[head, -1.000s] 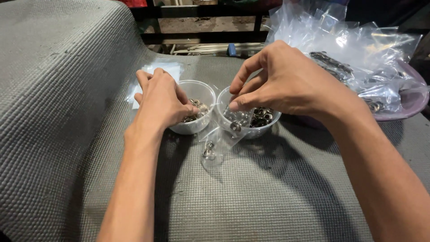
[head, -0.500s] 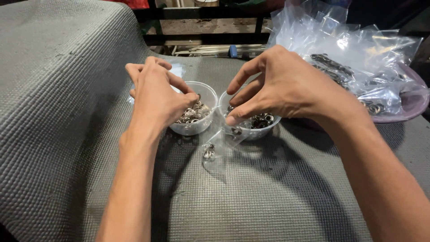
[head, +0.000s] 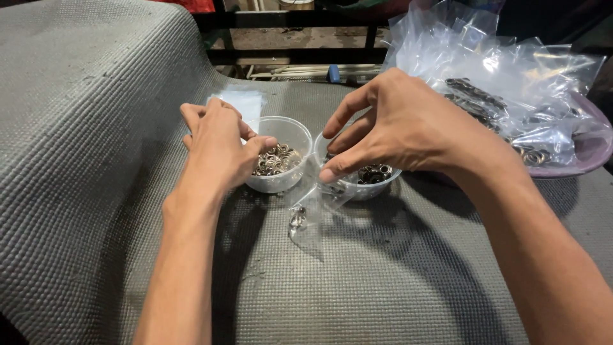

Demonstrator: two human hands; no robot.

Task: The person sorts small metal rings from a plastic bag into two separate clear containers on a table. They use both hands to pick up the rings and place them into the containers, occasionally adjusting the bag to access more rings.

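- Head cam: left hand point(head: 220, 147) sits curled over the rim of the left cup point(head: 281, 185) of metal rings, fingers bent, can't tell if pinching anything.
- Right hand point(head: 402, 128) hovers clawed over the right cup point(head: 377, 188), thumb on a small clear bag point(head: 303, 211) lying on the grey mat point(head: 351, 287).

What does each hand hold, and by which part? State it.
Right hand: pinches the small clear bag by its top edge. Left hand: over the left cup; its grip cannot be told.

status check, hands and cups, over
Left hand over left cup of rings. Right hand over right cup. Small bag lies before them.
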